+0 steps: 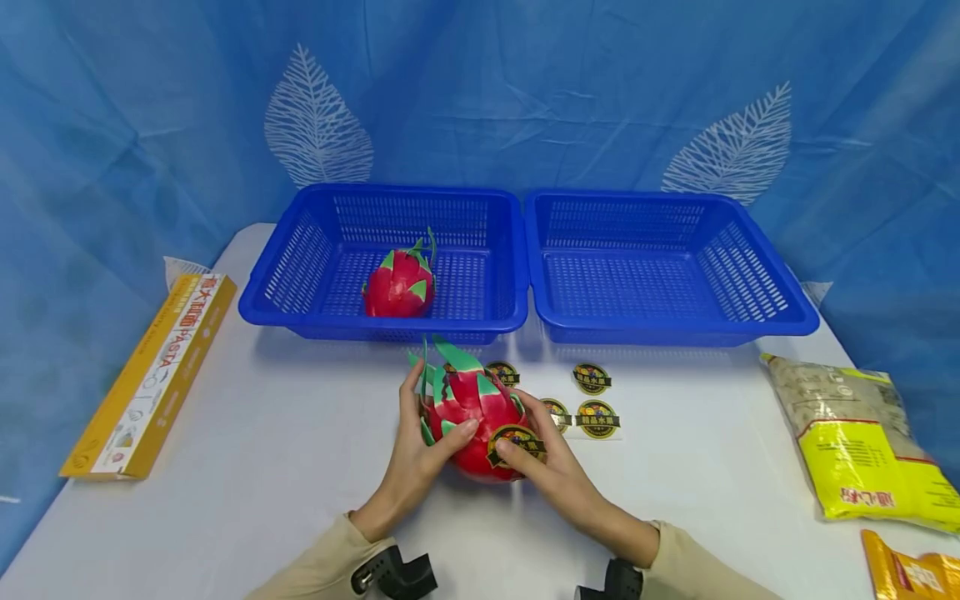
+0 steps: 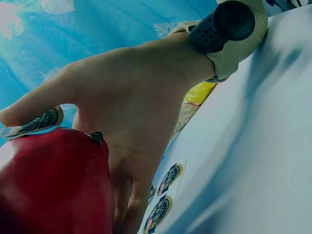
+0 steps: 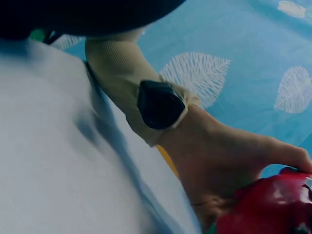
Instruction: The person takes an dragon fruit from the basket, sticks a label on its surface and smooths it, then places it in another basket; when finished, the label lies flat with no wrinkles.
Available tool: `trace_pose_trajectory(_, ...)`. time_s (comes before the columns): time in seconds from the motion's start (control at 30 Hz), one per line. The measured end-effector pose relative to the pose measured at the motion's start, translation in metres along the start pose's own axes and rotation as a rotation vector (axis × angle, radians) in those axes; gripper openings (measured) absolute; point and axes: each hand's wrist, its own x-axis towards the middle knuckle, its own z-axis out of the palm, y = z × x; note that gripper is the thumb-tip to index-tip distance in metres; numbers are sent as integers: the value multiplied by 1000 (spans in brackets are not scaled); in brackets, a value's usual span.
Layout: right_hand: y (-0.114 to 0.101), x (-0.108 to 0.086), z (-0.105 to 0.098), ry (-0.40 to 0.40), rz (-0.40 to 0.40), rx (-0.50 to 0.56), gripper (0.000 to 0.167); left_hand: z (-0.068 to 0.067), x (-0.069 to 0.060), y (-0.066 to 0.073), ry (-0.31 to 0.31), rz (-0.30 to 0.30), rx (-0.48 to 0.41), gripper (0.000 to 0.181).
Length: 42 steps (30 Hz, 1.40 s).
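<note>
A blue curtain (image 1: 480, 100) printed with pale leaves backs a white table (image 1: 255, 467). In the head view a dragon fruit (image 1: 491, 404) is held before the near edge of the left basket (image 1: 382, 325); whether it touches the table I cannot tell. The left hand (image 1: 420, 458) grips its left side, and the right hand (image 1: 558, 467) cups the other, thumb on a round sticker (image 1: 517, 442). The step looks like labelling the fruit. Loose stickers (image 1: 597, 419) lie near the right basket's (image 1: 675, 321) near edge, two partly covered from above; a second fruit (image 1: 397, 287) sits in the left basket. A pasta box (image 1: 153, 375) lies along the table's left edge, a yellow bag (image 1: 873, 458) and an orange packet (image 1: 911, 575) by the right — none in the way. The left wrist view shows the sticker's edge standing off the skin, so the next move probably calls for smoothing it flat — leafy scales could hinder that. In the right wrist view the left thumb reaches over the fruit.
</note>
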Motion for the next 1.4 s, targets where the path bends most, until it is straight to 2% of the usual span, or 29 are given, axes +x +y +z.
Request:
trace_pose_trajectory(0.1, 1, -2, 3, -37, 29, 90, 55, 1, -2, -1, 6, -5, -1, 93)
trace_pose_trajectory(0.23, 4, -4, 6, -106, 38, 285, 63, 3, -4, -2, 7, -5, -12, 94)
trace_pose_trajectory(0.33, 5, -3, 9, -103, 36, 360, 67, 5, -4, -3, 3, -3, -30, 92)
trace_pose_trajectory(0.63, 4, -5, 9, -76, 51, 387, 64, 7, -7, -4, -4, 17, -45, 90)
trace_pose_trajectory(0.8, 2, -1, 10, -121, 17, 425, 63, 4, -5, -1, 13, 48, -43, 89)
trace_pose_trajectory(1.27, 2, -2, 3, -281, 24, 604, 54, 4, -5, 0, 7, 37, -56, 85)
trace_pose_trajectory(1.4, 1, -1, 2, -283, 48, 655, 51, 4, -6, 0, 12, 43, -59, 85)
